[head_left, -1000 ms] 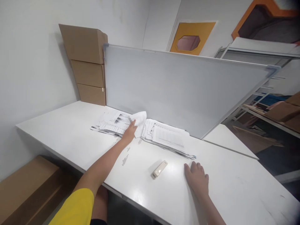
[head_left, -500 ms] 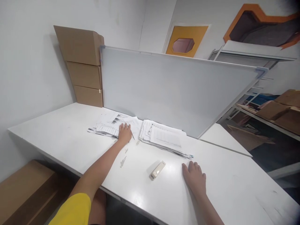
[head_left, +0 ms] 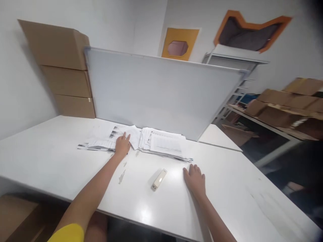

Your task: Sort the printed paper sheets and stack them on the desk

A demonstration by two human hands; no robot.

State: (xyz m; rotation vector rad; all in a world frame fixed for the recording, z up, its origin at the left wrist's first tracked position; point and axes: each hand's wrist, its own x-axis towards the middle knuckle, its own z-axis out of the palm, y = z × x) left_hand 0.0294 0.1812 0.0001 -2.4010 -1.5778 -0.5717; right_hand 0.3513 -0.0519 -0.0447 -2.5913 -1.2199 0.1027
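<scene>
My left hand [head_left: 122, 146] rests palm down on the right end of a spread of printed sheets [head_left: 102, 141] at the back of the white table [head_left: 50, 151]. Just right of it lies a thicker stack of papers [head_left: 164, 146]. My right hand [head_left: 194, 178] lies flat on the bare tabletop, fingers slightly apart, close to the stack's near right corner. Between my hands sits a cream stapler [head_left: 158, 179], touched by neither hand.
A large whiteboard [head_left: 156, 90] leans upright behind the papers. Stacked cardboard boxes [head_left: 60, 67] stand at the back left. A second table [head_left: 217, 137] adjoins at the right. Shelving with boxes [head_left: 285, 107] fills the far right. Small paper scraps [head_left: 121, 175] lie near my left forearm.
My left hand was holding up a crumpled white sheet; it has laid the sheet down on the left pile and now presses flat on it. The view has swung to the right.
</scene>
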